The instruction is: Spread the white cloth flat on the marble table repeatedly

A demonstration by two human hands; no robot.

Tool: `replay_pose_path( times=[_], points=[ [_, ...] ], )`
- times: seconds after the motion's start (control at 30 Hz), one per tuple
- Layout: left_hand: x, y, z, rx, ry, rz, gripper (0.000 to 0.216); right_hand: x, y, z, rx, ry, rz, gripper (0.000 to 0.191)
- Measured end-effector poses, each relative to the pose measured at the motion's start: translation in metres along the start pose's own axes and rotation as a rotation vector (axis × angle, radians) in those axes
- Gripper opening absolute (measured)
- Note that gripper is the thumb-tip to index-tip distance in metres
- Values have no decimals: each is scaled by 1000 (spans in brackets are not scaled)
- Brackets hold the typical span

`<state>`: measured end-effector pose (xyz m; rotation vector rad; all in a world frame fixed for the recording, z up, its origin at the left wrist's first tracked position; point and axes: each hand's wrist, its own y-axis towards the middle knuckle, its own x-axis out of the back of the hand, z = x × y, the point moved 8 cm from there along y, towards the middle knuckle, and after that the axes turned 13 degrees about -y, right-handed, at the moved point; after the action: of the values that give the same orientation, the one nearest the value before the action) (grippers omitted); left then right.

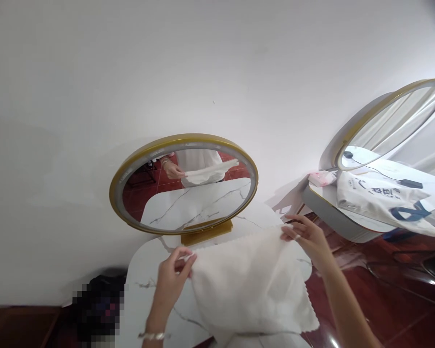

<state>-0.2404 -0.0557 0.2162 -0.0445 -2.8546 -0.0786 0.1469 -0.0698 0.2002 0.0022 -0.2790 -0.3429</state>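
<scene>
A white cloth (pixel 250 280) with zigzag-cut edges is stretched between my hands above a white marble-patterned table (pixel 145 270). My left hand (pixel 173 275) pinches its upper left corner between thumb and fingers. At the upper right corner, my right hand (pixel 308 239) grips the cloth the same way. The cloth hangs down from both corners toward me, its lower edge near the front of the table. Behind it stands a round gold-framed mirror (pixel 188 186), which reflects a hand and the cloth.
A second gold-framed mirror (pixel 395 125) stands on another marble-patterned table at right. On that table lie a white printed bag (pixel 380 195), a pink-and-white packet (pixel 322 178) and a black adapter (pixel 411 183) with a cord. A dark blurred object (pixel 99 304) sits on the floor at left.
</scene>
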Motion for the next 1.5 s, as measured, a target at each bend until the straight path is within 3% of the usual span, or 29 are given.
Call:
replay_pose_path(
  times=[0.17,0.3,0.4,0.5,0.67,0.97,1.1,1.23,1.5],
  points=[
    [-55,15,76,-92,142,-86,44,-46,19,-85,0,-31,-143,77],
    [-105,-4,140,-56,301,91,43,-85,-8,-138,71,-343,-137,68],
    [-135,-8,164,-45,372,211,37,-112,-29,-169,118,-566,-55,59],
    [-157,11,166,-107,439,242,36,-119,-38,-194,128,-675,-20,62],
    [-187,47,165,-219,548,243,48,-114,-37,-211,303,-890,89,62],
    [-204,44,177,-323,752,72,64,-94,-11,-220,434,-953,75,59],
    [-209,56,172,-306,794,46,63,-102,11,-208,427,-923,22,54],
    [-215,73,171,-252,820,38,63,-123,35,-206,414,-1074,-22,58],
    [-228,106,170,-139,828,-17,61,-141,94,-208,540,-1201,4,55]
  ],
)
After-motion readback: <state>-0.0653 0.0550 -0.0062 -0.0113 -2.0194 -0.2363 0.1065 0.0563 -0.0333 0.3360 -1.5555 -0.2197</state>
